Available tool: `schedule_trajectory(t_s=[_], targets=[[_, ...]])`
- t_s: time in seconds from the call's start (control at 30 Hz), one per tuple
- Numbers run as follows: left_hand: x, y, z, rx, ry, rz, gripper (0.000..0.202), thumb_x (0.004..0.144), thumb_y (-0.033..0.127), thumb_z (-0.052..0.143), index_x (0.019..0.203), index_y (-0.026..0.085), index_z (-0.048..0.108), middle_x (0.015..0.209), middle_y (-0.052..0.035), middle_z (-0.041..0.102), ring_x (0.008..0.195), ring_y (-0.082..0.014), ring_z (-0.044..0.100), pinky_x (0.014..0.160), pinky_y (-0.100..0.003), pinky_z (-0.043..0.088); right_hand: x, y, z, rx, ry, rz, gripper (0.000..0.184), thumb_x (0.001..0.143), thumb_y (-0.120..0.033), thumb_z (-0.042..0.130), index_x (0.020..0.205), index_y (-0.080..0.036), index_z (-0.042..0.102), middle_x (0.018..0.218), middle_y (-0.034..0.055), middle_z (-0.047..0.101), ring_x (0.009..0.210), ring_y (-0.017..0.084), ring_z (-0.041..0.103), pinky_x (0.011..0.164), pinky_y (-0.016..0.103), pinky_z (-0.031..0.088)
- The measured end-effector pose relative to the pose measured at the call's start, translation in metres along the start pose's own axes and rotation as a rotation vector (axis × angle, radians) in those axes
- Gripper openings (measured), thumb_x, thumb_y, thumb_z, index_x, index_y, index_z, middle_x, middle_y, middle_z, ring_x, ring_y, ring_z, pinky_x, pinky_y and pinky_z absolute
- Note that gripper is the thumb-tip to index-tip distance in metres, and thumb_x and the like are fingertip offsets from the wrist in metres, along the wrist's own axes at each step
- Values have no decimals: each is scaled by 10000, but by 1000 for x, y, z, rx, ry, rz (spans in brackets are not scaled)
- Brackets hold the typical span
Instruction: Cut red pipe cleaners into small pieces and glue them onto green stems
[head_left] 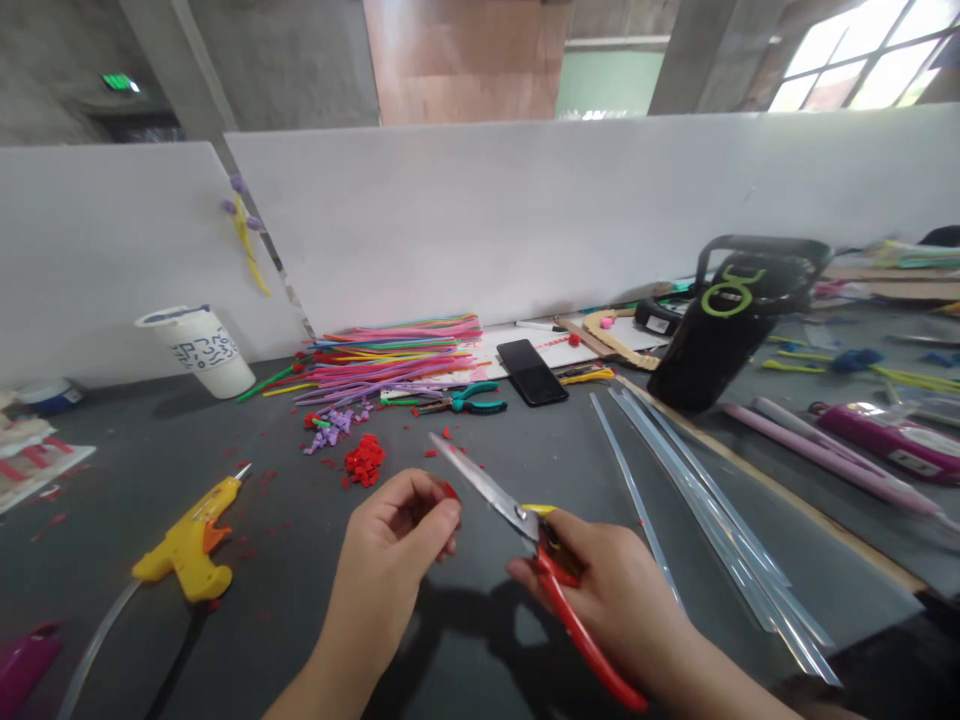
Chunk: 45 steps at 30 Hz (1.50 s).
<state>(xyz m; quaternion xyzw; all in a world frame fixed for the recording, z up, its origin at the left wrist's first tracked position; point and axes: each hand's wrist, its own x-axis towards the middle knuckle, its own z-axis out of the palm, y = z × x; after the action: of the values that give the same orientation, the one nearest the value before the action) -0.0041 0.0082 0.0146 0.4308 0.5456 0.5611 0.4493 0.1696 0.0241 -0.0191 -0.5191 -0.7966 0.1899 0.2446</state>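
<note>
My left hand (401, 550) is closed in a pinch around a small red piece (451, 491), of which only the tip shows between thumb and fingers. In my right hand (611, 575) is a pair of scissors (501, 503) with red handles, its blades pointing up and left, just right of the pinched piece. Whether the blades are parted is hard to make out. Beyond my left hand lie a heap of small red pieces (365, 460) and a scatter of purple pieces (334, 430). Pliers (469, 400) with teal handles rest behind them.
A yellow glue gun (187, 545) lies at left, near a white cup (202, 350). Colourful pipe cleaners (397, 355) and a phone (532, 371) are at the back. Clear glue sticks (694, 485) and a black bottle (724, 330) occupy the right. A white partition (487, 220) stands behind.
</note>
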Motion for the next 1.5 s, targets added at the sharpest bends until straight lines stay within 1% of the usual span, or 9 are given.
schedule_trajectory(t_s=[0.23,0.43,0.6,0.73,0.8,1.0,1.2,1.37,1.5], targets=[[-4,-7,9,479,-181,179,101,680,158,543,585,191,536,572,33,515,547,-117,478,527,-210,373,13,-22,-8,699,-159,265,117,722,-268,493,641,-187,471,467,-77,384,380,72,382,375,174,306],[-9,-12,10,651,-227,274,127,683,136,511,577,204,524,556,27,517,509,-126,483,499,-220,360,19,-25,-2,748,-142,240,61,636,-130,484,592,-172,476,463,-86,394,382,46,366,368,145,272],[-6,-10,9,551,-254,196,108,677,164,539,576,191,564,563,14,538,539,-132,499,524,-227,374,20,-24,-4,792,-195,260,71,628,-119,454,593,-181,456,424,-96,384,355,47,373,349,138,268],[-1,-10,9,202,-354,-147,109,658,259,597,602,165,592,523,12,551,472,-113,481,471,-221,370,20,-26,-6,851,-225,292,50,670,-178,471,620,-184,469,411,-92,412,331,50,368,326,140,276],[-1,-10,10,78,-355,-250,127,622,267,626,584,156,579,498,16,550,428,-95,458,437,-209,354,20,-26,-7,881,-211,272,55,677,-194,480,624,-180,475,398,-92,412,330,49,364,332,144,277],[-4,-9,15,83,-231,-200,118,575,227,640,540,159,550,428,57,468,382,-64,394,408,-182,287,22,-23,-9,932,-59,345,162,733,-312,492,644,-186,441,344,-103,363,330,66,376,354,170,310],[-4,-11,16,129,-186,-170,146,578,247,633,519,152,539,431,54,463,394,-62,383,416,-183,284,20,-24,-8,873,-219,306,87,663,-219,542,630,-176,474,413,-95,417,332,44,372,333,145,274],[-2,-12,13,121,-191,-187,137,569,242,645,531,153,549,426,57,460,393,-63,379,406,-178,279,21,-23,-7,866,-79,349,111,704,-247,494,618,-188,457,352,-104,367,315,61,376,347,165,301],[1,-12,11,44,-225,-242,166,580,278,670,569,142,576,462,43,507,398,-64,410,422,-186,322,21,-22,-7,896,-157,339,138,714,-300,511,641,-186,481,342,-101,374,310,64,368,342,169,302]])
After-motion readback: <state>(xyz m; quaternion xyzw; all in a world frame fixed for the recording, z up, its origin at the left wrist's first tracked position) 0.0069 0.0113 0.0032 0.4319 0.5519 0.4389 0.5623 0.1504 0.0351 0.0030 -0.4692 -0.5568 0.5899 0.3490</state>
